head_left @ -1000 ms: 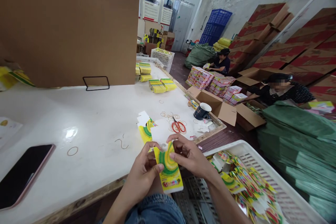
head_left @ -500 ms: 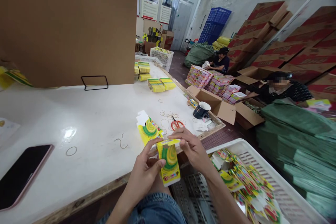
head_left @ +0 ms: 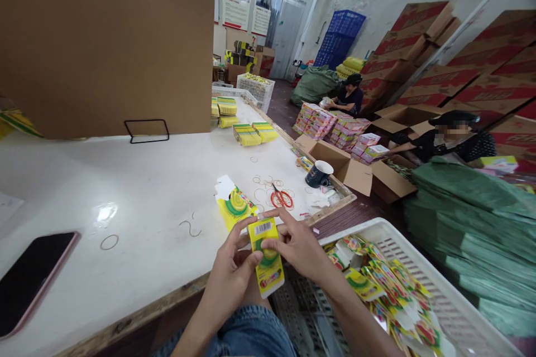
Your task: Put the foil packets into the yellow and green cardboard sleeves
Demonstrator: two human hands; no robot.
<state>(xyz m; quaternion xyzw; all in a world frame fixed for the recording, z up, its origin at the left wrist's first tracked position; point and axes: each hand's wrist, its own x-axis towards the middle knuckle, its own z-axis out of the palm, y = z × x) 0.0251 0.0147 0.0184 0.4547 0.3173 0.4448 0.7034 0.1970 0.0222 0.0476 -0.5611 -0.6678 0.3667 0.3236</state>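
Red banners with white Chinese characters, both hands [head_left: 238, 261] [head_left: 295, 242] gripping a yellow box [head_left: 267, 262], barcode on top.

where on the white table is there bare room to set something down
The widest bare patch of table lies between the black wire frame and the twisted band, left of the flat yellow carton. The right corner is crowded: scissors, mug, loose bands.
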